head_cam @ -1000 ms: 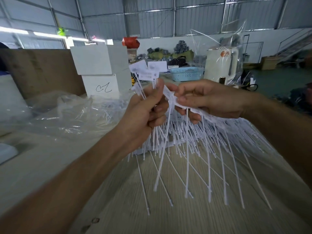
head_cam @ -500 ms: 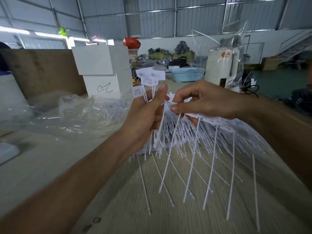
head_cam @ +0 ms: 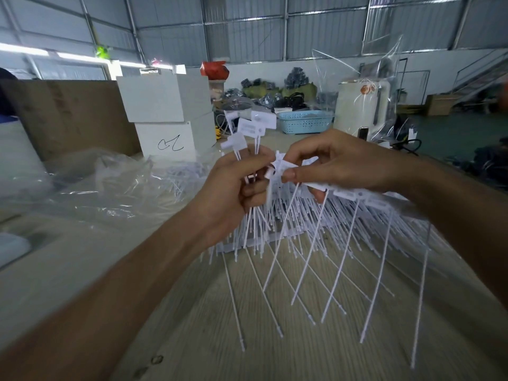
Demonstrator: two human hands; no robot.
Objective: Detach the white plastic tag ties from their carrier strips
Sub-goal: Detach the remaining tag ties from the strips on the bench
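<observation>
My left hand grips a bundle of loose white plastic tag ties, flags up, while my right hand pinches the white carrier strip running rightward, its ties hanging down, nearest end touching my left thumb.

Your hands meet above the table, ties between them
Your left hand grips loose white plastic tag ties; your right hand, beside it, pinches the white carrier strip; crinkled clear plastic bag lies left

Corrugated metal walls enclose a warehouse; stacked white boxes stand on the wooden table.
</observation>
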